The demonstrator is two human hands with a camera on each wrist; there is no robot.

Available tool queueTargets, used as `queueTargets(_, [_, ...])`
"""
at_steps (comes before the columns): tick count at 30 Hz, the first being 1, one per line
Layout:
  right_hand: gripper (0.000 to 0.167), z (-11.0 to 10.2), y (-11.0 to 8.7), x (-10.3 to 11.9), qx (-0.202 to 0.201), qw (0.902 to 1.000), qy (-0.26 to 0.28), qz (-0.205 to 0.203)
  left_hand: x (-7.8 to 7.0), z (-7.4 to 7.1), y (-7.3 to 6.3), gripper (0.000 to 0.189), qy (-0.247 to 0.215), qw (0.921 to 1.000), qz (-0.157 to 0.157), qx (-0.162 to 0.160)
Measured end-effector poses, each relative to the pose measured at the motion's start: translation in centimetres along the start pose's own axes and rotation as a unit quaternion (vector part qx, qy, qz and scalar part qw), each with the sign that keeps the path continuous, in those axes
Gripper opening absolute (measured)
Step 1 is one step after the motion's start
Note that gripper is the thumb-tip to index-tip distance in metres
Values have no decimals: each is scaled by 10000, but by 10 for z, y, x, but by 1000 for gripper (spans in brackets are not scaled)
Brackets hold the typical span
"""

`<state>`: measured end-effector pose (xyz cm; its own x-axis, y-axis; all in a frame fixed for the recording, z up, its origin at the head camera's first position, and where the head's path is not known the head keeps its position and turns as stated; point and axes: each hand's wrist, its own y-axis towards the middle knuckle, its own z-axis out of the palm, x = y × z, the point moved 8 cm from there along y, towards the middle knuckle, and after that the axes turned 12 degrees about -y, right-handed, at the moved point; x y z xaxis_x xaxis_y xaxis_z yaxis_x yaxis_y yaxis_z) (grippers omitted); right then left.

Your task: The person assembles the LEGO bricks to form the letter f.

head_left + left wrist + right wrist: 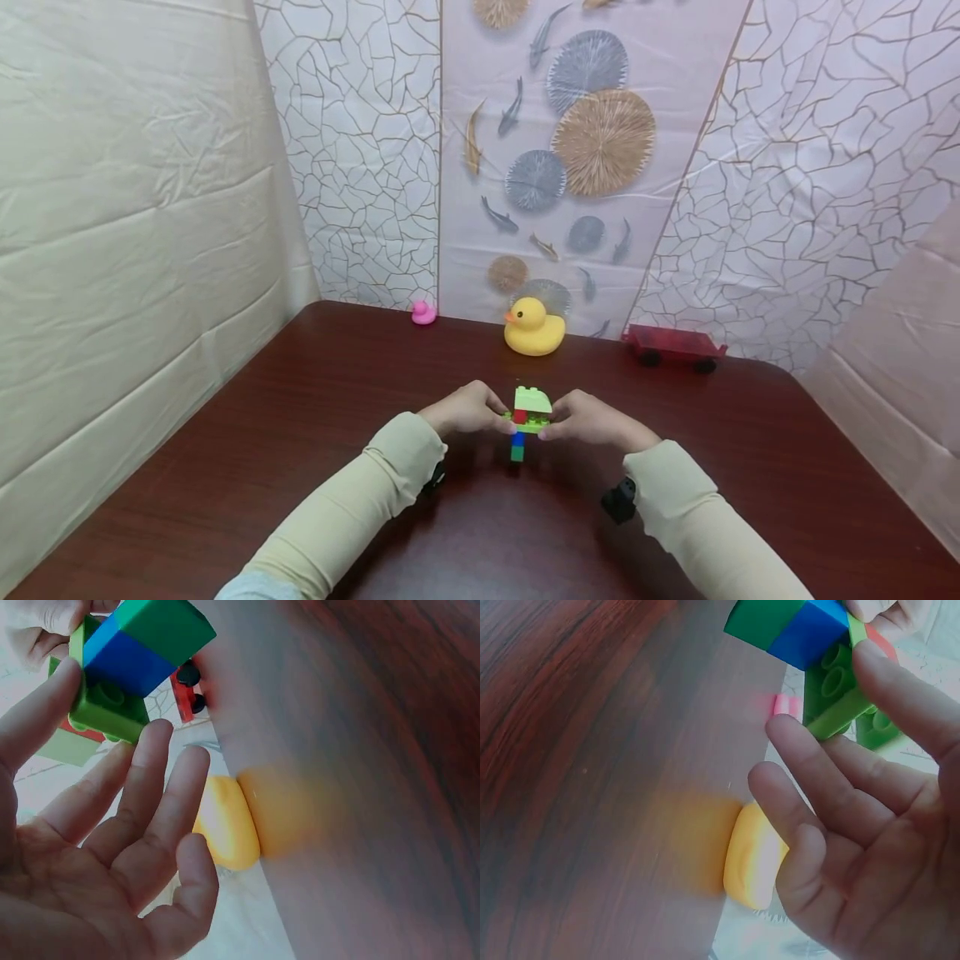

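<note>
Both hands hold one small toy-brick build (532, 400) above the middle of the table. A pale green curved brick tops it, with a red brick (520, 416) and a lime-green plate (536, 425) under that. Below the plate, a blue brick (127, 666) and a dark green brick (166, 630) form a stem. My left hand (471, 410) pinches the plate's left end between thumb and fingers. On the other end, the thumb and fingers of my right hand (592, 419) grip the plate. Studs on the plate's underside face the right wrist view.
At the table's back edge stand a small pink duck (423, 313), a big yellow duck (534, 327) and a red toy wagon (673, 346) with black wheels. Cloth hangs behind and on both sides of the dark wooden table (300, 400).
</note>
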<state>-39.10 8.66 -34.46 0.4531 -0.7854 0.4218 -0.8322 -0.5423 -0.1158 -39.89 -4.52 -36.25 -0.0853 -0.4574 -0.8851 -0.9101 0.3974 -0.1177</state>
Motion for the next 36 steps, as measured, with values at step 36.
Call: queueTargets(36, [17,16,-3,-26,-289,9931,-239,1109,7,26,14,29,1106,9929,-183,-396])
